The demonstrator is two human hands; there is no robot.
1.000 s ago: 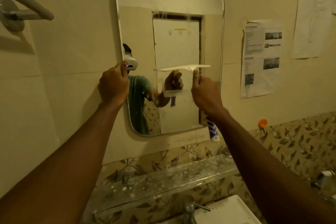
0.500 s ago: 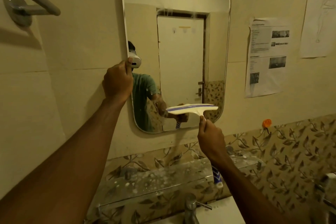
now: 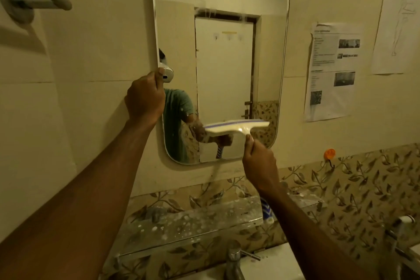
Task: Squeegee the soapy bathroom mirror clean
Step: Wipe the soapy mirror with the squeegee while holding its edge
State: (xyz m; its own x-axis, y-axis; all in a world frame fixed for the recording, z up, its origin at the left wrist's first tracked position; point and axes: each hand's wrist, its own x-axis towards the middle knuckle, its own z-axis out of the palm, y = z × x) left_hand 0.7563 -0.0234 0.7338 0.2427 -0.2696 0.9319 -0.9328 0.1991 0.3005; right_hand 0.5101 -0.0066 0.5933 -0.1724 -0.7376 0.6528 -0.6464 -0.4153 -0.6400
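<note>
Gripping the left edge of the tall round-cornered wall mirror (image 3: 223,57), the left hand (image 3: 145,98) is curled closed over the rim, thumb on the glass. The right hand (image 3: 259,163) is closed round the handle of the white plastic squeegee with a blue stripe (image 3: 236,127), whose blade lies level across the mirror's lower right part. Soapy streaks cling near the top of the glass. Two printed paper sheets (image 3: 333,73) hang on the cream tiled wall to the right (their text is too small to read). A foam-spotted glass shelf (image 3: 193,223) sits below the mirror, above a chrome tap (image 3: 234,257).
</note>
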